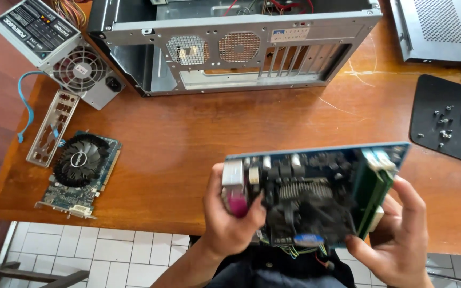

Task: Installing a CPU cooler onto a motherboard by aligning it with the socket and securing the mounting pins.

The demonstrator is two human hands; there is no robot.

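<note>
Blue motherboard [316, 192] was held tilted over the table's [188, 133] near edge, left hand [230, 224] clamped at port end, right hand [396, 234] by memory sticks; stiff, light, fragile, so probably best gripped by bare edges.

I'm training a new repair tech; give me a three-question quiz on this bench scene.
1. True or false: both hands hold the motherboard.
2. What lies just left of the graphics card? A) metal I/O shield B) black mat C) side panel
3. Where do the loose screws sit?

Key:
1. True: the left hand grips the port end, the right hand the memory end.
2. A, the I/O shield.
3. On the black mat, right of the case.
</note>
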